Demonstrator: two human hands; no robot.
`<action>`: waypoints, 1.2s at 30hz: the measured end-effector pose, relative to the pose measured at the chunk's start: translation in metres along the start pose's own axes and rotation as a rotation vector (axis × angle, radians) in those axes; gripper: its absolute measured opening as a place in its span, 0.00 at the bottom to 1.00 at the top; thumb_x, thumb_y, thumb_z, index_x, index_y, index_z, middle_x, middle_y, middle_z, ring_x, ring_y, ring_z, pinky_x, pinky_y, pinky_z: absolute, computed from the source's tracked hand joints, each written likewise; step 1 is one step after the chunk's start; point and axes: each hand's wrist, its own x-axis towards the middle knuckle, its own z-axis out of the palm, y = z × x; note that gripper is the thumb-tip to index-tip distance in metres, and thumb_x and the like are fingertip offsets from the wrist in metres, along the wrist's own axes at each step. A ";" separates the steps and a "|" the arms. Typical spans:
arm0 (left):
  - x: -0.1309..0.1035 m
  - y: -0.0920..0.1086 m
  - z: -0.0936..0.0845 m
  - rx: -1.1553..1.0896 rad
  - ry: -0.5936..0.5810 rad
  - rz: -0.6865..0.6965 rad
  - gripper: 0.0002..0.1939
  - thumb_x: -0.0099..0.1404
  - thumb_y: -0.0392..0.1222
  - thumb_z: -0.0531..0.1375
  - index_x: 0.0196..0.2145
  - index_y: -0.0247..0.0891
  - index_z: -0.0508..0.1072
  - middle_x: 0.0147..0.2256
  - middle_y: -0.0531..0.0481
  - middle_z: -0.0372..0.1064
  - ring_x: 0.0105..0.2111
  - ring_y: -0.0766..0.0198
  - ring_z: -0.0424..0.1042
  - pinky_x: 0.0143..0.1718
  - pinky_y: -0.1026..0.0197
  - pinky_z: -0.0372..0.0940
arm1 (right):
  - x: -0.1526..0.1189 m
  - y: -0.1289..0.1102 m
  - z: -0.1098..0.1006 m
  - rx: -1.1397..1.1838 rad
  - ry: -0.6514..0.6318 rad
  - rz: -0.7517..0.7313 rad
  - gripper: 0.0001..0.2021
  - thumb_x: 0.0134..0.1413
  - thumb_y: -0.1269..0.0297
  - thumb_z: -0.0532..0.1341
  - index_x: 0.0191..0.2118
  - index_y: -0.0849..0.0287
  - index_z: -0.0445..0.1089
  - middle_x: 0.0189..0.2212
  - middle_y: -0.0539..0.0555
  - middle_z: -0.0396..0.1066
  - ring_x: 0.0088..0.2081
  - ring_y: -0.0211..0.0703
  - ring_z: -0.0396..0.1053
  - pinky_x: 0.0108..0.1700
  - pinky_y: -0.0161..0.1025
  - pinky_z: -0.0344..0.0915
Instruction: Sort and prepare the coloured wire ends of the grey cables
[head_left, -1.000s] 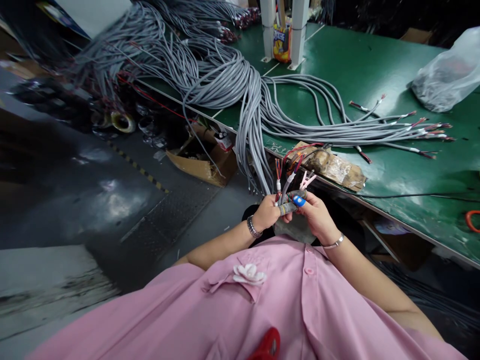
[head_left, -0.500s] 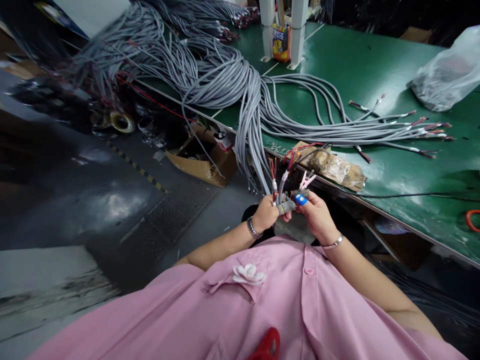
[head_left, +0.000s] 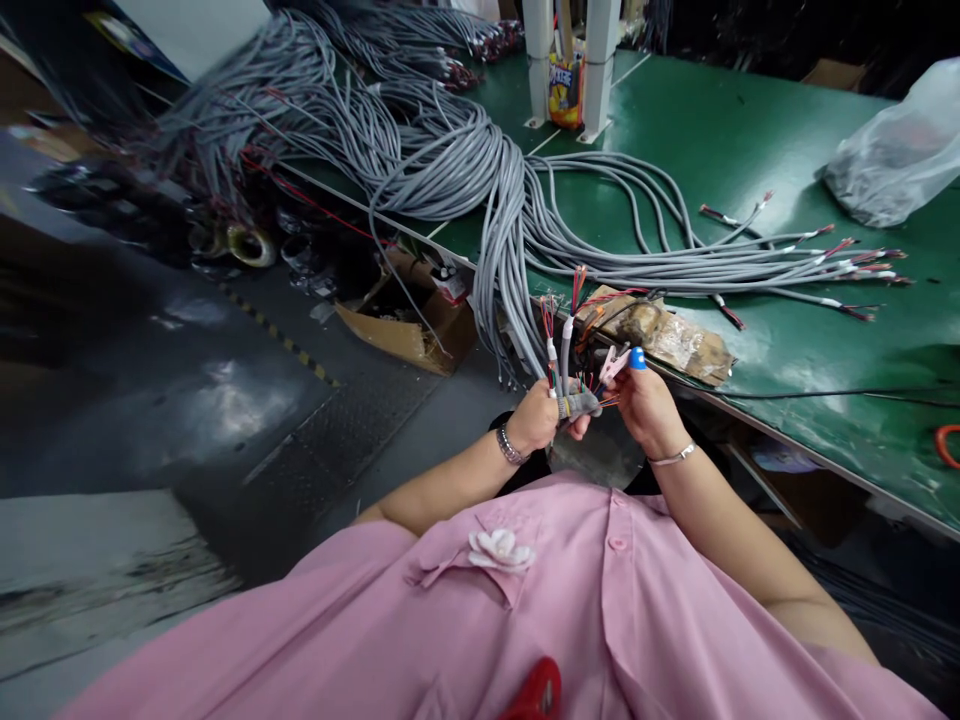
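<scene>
My left hand (head_left: 536, 415) is closed round grey multi-core cables (head_left: 566, 355), whose stripped ends stick up with red, dark and orange wires. A grey knitted cover is on one of its digits. Thin coloured wires (head_left: 607, 401) stretch across from there to my right hand (head_left: 649, 412), whose fingers are pinched together on them. My right thumb wears a blue cover (head_left: 637, 358). Just beside it is a pink clip (head_left: 613, 366); whether I touch it I cannot tell. The lower parts of the cables in my left hand are hidden by the fingers.
A large heap of grey cables (head_left: 442, 150) drapes over the green table (head_left: 712, 120) edge. A taped cardboard piece (head_left: 679, 340) lies near the edge. At the right are a plastic bag (head_left: 892, 150) and an orange ring (head_left: 949, 445). An open carton (head_left: 405, 320) stands below.
My right hand has moved right, away from my left hand, drawing thin wires out between them. My left hand keeps its hold, and the cable ends in it have shifted slightly.
</scene>
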 end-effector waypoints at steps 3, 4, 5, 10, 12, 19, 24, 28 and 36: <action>0.003 0.004 0.001 -0.025 -0.023 -0.015 0.21 0.50 0.55 0.68 0.26 0.31 0.74 0.16 0.51 0.68 0.14 0.68 0.64 0.16 0.65 0.61 | 0.000 0.001 0.005 0.022 0.005 -0.002 0.23 0.49 0.38 0.62 0.32 0.57 0.72 0.26 0.50 0.70 0.25 0.35 0.64 0.28 0.35 0.62; 0.004 0.004 0.002 -0.032 -0.032 -0.016 0.20 0.49 0.54 0.68 0.26 0.31 0.74 0.16 0.51 0.68 0.13 0.68 0.64 0.16 0.65 0.60 | 0.000 0.001 0.007 0.043 -0.001 0.024 0.24 0.48 0.38 0.62 0.33 0.57 0.72 0.26 0.50 0.70 0.25 0.36 0.64 0.28 0.35 0.63; 0.005 0.005 0.002 -0.035 -0.041 -0.018 0.20 0.49 0.53 0.69 0.26 0.31 0.74 0.16 0.51 0.68 0.13 0.68 0.64 0.16 0.65 0.60 | 0.000 0.000 0.008 0.067 -0.005 0.049 0.24 0.47 0.38 0.63 0.33 0.57 0.71 0.26 0.50 0.70 0.26 0.37 0.65 0.27 0.35 0.63; 0.009 0.006 0.004 0.006 -0.063 -0.046 0.19 0.50 0.52 0.69 0.24 0.31 0.73 0.15 0.51 0.67 0.13 0.69 0.64 0.16 0.66 0.60 | 0.001 -0.004 0.016 0.158 0.056 0.079 0.25 0.43 0.37 0.66 0.28 0.57 0.69 0.23 0.49 0.68 0.23 0.37 0.63 0.26 0.36 0.64; 0.011 0.005 0.005 0.022 -0.070 -0.052 0.19 0.50 0.52 0.68 0.24 0.31 0.73 0.15 0.51 0.67 0.13 0.69 0.64 0.16 0.66 0.60 | 0.001 -0.005 0.018 0.160 0.072 0.069 0.25 0.42 0.37 0.66 0.27 0.57 0.68 0.22 0.49 0.67 0.23 0.37 0.62 0.26 0.37 0.63; 0.014 0.003 0.006 0.056 -0.060 -0.076 0.19 0.50 0.52 0.69 0.24 0.32 0.72 0.15 0.51 0.67 0.13 0.69 0.63 0.16 0.65 0.60 | -0.001 -0.004 0.018 0.129 -0.032 0.109 0.27 0.45 0.33 0.61 0.29 0.57 0.68 0.23 0.51 0.68 0.25 0.41 0.65 0.26 0.39 0.63; 0.007 0.001 0.002 0.071 -0.070 -0.053 0.19 0.52 0.53 0.68 0.24 0.31 0.73 0.15 0.51 0.67 0.13 0.69 0.63 0.15 0.66 0.60 | -0.002 -0.001 0.009 0.190 0.000 0.127 0.26 0.45 0.33 0.60 0.30 0.55 0.68 0.27 0.51 0.71 0.26 0.39 0.66 0.29 0.37 0.65; -0.001 -0.004 -0.003 0.059 -0.065 -0.007 0.17 0.54 0.51 0.67 0.26 0.31 0.74 0.15 0.51 0.68 0.13 0.68 0.64 0.15 0.66 0.60 | -0.003 -0.001 0.002 0.165 -0.041 0.160 0.27 0.49 0.32 0.56 0.32 0.55 0.70 0.30 0.52 0.73 0.27 0.38 0.67 0.29 0.35 0.65; 0.000 -0.002 0.002 -0.029 -0.027 0.025 0.19 0.53 0.53 0.67 0.27 0.31 0.75 0.16 0.50 0.68 0.13 0.68 0.64 0.15 0.66 0.60 | -0.005 -0.004 0.008 0.208 -0.029 0.087 0.17 0.51 0.46 0.65 0.34 0.56 0.72 0.32 0.50 0.74 0.28 0.35 0.67 0.30 0.34 0.65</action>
